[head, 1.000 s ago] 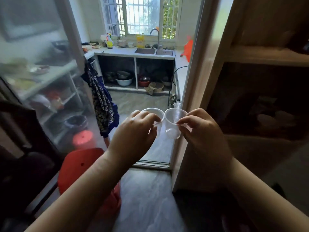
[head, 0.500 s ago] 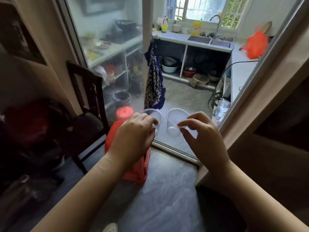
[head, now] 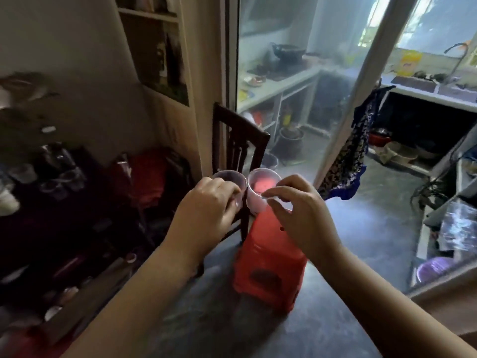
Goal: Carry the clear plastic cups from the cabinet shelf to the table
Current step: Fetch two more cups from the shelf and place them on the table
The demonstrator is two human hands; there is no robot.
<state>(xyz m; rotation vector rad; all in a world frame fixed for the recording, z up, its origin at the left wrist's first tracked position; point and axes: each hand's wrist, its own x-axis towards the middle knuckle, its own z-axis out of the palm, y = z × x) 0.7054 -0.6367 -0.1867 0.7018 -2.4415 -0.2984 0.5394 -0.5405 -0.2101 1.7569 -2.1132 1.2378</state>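
Two clear plastic cups are held side by side at chest height, upright, rims nearly touching. My left hand (head: pixel 206 213) grips the left cup (head: pixel 231 178) by its rim and wall. My right hand (head: pixel 299 210) pinches the rim of the right cup (head: pixel 260 187), through which the red stool below shows. A dark cluttered table (head: pixel 85 285) lies to the left, with several clear cups (head: pixel 59 182) standing on it. The cabinet shelf is out of view.
A red plastic stool (head: pixel 271 270) stands on the grey floor just below my hands. A dark wooden chair (head: pixel 240 140) is behind it, by a glass sliding door (head: pixel 296 86). A patterned cloth (head: pixel 353 156) hangs at the door's edge. The kitchen lies beyond.
The view has swung left, away from the cabinet toward the cluttered table. Both hands still hold the cups together in front of me; the stool and chair are now directly below and ahead.
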